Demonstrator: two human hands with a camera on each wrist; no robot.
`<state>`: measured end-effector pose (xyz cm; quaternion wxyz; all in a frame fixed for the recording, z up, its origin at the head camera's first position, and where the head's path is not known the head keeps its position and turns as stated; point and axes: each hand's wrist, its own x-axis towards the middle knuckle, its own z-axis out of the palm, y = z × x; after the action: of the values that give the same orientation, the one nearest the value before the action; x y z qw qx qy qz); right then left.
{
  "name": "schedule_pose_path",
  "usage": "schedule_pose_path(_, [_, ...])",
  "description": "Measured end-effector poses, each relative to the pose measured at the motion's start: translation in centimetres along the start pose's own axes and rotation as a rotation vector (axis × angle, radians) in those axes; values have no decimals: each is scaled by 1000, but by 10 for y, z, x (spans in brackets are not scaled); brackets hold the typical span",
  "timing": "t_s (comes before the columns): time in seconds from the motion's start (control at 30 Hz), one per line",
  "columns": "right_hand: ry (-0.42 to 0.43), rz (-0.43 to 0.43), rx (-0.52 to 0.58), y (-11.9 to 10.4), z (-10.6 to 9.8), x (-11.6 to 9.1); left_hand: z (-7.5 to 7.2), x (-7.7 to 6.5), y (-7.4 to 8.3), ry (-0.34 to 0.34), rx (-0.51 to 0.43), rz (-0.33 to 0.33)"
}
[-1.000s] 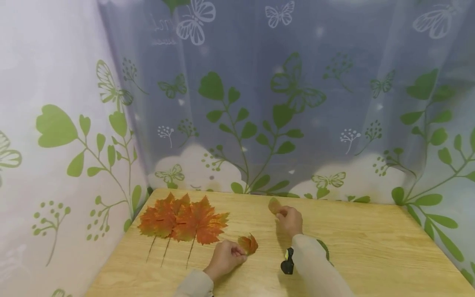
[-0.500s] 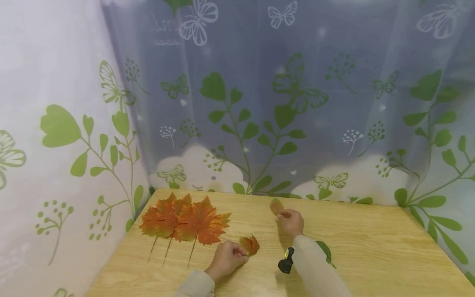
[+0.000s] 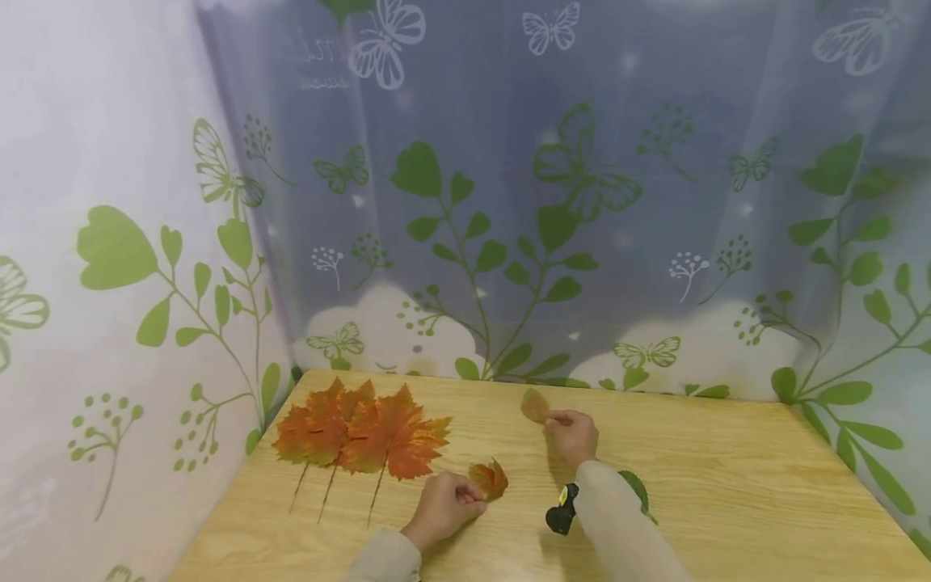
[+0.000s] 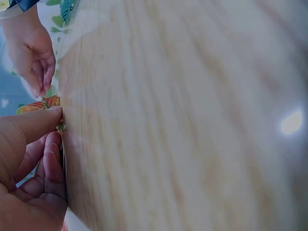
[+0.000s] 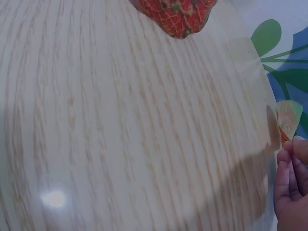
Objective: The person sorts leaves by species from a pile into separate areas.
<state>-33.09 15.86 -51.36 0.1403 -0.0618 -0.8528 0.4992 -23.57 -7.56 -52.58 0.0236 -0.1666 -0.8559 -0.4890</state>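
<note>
My left hand [image 3: 445, 505] is low over the table and pinches the base of a small, curled orange-green leaf [image 3: 490, 478]. Farther back, my right hand [image 3: 572, 436] holds another small leaf [image 3: 534, 406] by its base between thumb and fingertips; its pale side shows in the right wrist view. Three orange maple leaves [image 3: 396, 432] on thin dark stems lie overlapping at the left. In the left wrist view the thumb and fingers of the left hand [image 4: 36, 159] meet, with the right hand [image 4: 32, 55] beyond. What they pinch is mostly hidden there.
A green leaf [image 3: 636, 490] lies partly hidden behind the right forearm. A red, yellow-veined leaf [image 5: 178, 14] shows at the top of the right wrist view. The wooden table [image 3: 742, 485] ends at a printed curtain [image 3: 502, 242] behind. A black device [image 3: 562, 509] sits on the right wrist.
The leaf in my right hand has turned and shifted slightly left, away from the fingers. My left hand and its leaf stay in place.
</note>
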Motion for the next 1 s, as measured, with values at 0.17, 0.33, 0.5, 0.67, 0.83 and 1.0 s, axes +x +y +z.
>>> schedule_pose_path(0.17, [63, 20, 10, 4, -6, 3, 4, 0, 1, 4, 6, 7])
schedule_pose_path(0.33, [56, 53, 135, 3, -14, 2, 6, -1, 1, -13, -9, -6])
schedule_pose_path(0.5, [-30, 142, 376, -6, -18, -1, 3, -1, -2, -7, -1, -14])
schedule_pose_path(0.67, [-69, 167, 486, -15, -20, -9, 1, 2, -4, -6, 13, 2])
schedule_pose_path(0.83, [-105, 195, 542, -22, -25, -26, 2, 3, -4, -9, 16, -7])
schedule_pose_path(1.0, [-112, 232, 590, -26, -30, -49, 2, 2, -3, -17, 14, -13])
